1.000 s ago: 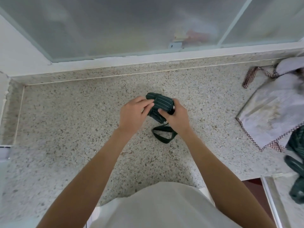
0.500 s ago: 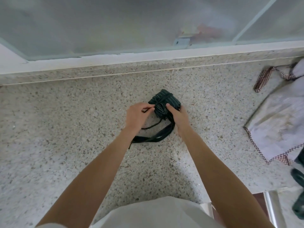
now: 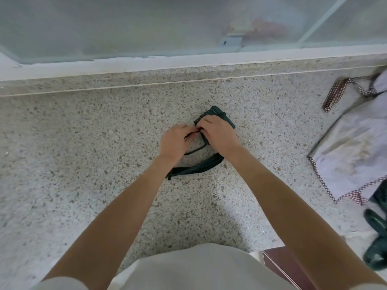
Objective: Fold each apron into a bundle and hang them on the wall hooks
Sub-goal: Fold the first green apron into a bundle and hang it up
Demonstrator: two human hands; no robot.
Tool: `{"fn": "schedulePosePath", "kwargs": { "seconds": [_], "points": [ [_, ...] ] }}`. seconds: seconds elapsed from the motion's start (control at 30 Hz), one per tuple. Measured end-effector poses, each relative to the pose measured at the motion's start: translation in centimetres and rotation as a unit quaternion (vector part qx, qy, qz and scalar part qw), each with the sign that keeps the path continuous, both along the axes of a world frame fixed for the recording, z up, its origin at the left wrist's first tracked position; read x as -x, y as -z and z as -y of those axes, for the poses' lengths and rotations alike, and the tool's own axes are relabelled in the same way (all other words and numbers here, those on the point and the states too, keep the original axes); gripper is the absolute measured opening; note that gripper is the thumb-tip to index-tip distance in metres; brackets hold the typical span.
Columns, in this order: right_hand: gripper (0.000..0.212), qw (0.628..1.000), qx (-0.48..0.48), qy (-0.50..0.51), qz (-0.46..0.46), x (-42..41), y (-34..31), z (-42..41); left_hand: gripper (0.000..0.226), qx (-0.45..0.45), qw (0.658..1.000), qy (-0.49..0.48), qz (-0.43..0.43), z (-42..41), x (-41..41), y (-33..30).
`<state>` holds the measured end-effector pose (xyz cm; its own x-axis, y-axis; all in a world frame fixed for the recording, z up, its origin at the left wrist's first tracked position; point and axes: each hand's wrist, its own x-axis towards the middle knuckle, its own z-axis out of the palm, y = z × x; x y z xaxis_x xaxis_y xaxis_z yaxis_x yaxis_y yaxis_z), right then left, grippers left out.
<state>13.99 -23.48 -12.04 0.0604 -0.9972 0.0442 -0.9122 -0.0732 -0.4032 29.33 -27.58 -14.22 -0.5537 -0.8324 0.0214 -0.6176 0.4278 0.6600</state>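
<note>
Forearms reach up from the bottom of the frame over a speckled stone counter (image 3: 83, 164). At centre, a dark green strap (image 3: 194, 169) trails toward the lower left from the rolled green striped apron bundle (image 3: 217, 115). My left hand (image 3: 174, 142) pinches a thin cord at the bundle's left edge. My right hand (image 3: 219, 133) curls over the bundle, gripping it against the counter. At the right edge lies a pale apron with checked trim (image 3: 354, 151), with dark green cloth (image 3: 377, 237) below it. Farthest up, a frosted window (image 3: 146, 24) spans the top.
</note>
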Motion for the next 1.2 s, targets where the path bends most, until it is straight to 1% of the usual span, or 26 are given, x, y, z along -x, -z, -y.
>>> {"fn": "schedulePosePath", "kwargs": {
  "seconds": [0.03,0.1,0.13,0.17,0.2,0.23,0.27,0.3,0.33,0.4,0.43,0.47,0.5,0.57,0.67,0.77,0.83,0.9,0.97,1.03,1.07,1.1,1.17,1.2],
  "points": [
    [0.012,0.999,0.005,-0.016,-0.034,0.2,0.1,0.2,0.018,0.043,0.999,-0.018,0.011,0.0,-0.5,0.2],
    [0.018,0.993,0.008,-0.057,-0.1,0.3,-0.1,0.6,0.02,0.123,0.991,-0.051,0.016,-0.2,-1.4,0.4],
    [0.021,0.989,0.013,-0.081,-0.126,0.2,-0.4,0.9,0.017,0.153,0.987,-0.046,0.01,-0.4,-1.6,0.4],
    [0.023,0.984,0.02,-0.102,-0.147,0.1,-0.8,1.1,0.015,0.172,0.985,-0.015,0.008,-0.6,-1.7,0.5],
    [0.023,0.978,0.029,-0.122,-0.166,-0.1,-1.0,1.3,0.017,0.171,0.984,0.035,0.023,-0.8,-1.5,0.6],
    [0.021,0.969,0.037,-0.147,-0.196,-0.4,-1.2,1.4,0.022,0.137,0.985,0.087,0.064,-1.1,-1.2,0.6],
    [0.018,0.955,0.04,-0.179,-0.234,-0.6,-1.1,1.4,0.027,0.084,0.982,0.12,0.12,-1.5,-0.9,0.4],
    [0.014,0.94,0.037,-0.211,-0.265,-0.9,-1.1,1.2,0.03,0.042,0.974,0.133,0.18,-1.7,-0.5,0.2],
    [0.014,0.929,0.022,-0.235,-0.285,-0.9,-0.8,1.1,0.03,0.029,0.964,0.135,0.229,-1.8,-0.2,0.0],
    [0.02,0.925,-0.015,-0.243,-0.293,-0.8,-0.4,0.8,0.03,0.046,0.946,0.153,0.282,-1.9,0.0,-0.2],
    [0.022,0.932,-0.028,-0.231,-0.279,-0.6,-0.4,0.8,0.032,0.054,0.94,0.155,0.298,-1.8,0.0,-0.4],
    [0.023,0.946,-0.041,-0.209,-0.243,-0.5,-0.3,0.9,0.032,0.054,0.941,0.142,0.303,-1.4,-0.3,-0.5],
    [0.024,0.962,-0.049,-0.188,-0.19,-0.3,-0.3,1.1,0.032,0.049,0.946,0.117,0.297,-0.8,-0.5,-0.6],
    [0.023,0.98,-0.077,-0.14,-0.117,-0.3,-0.7,1.5,0.032,0.048,0.958,0.086,0.269,0.6,-1.1,-0.6],
    [0.013,0.988,-0.114,-0.078,-0.067,-0.7,-0.8,2.0,0.024,0.063,0.969,0.086,0.223,1.2,-0.8,-0.7],
    [0.017,0.99,-0.13,-0.038,-0.044,-1.0,-0.5,2.1,0.015,0.025,0.982,0.052,0.178,1.3,-0.5,-1.2],
    [0.018,0.991,-0.133,-0.026,-0.017,-1.0,-0.4,2.0,0.015,-0.022,0.993,-0.004,0.118,1.7,-0.6,-1.9],
    [0.018,0.991,-0.132,-0.007,0.018,-0.8,-0.5,1.7,0.013,-0.084,0.995,-0.049,0.029,1.9,-0.5,-2.7],
    [0.018,0.989,-0.137,0.019,0.056,-0.6,-0.5,1.6,0.013,-0.145,0.984,-0.08,-0.058,1.8,-0.2,-3.7],
    [0.022,0.983,-0.154,0.044,0.086,-0.6,-0.6,1.5,0.018,-0.212,0.961,-0.135,-0.12,1.7,-0.2,-3.9],
    [0.023,0.981,-0.161,0.052,0.099,-0.6,-0.7,1.5,0.021,-0.243,0.951,-0.151,-0.117,1.8,-0.3,-3.4],
    [0.023,0.979,-0.166,0.057,0.108,-0.6,-0.8,1.5,0.022,-0.272,0.948,-0.143,-0.086,1.9,-0.5,-2.8],
    [0.019,0.977,-0.166,0.058,0.118,-0.5,-1.1,1.5,0.024,-0.324,0.942,-0.081,-0.021,1.6,-0.7,-2.0],
    [0.017,0.977,-0.164,0.059,0.122,-0.4,-1.3,1.4,0.025,-0.345,0.936,-0.059,-0.024,1.3,-0.6,-1.8]
  ]
}}
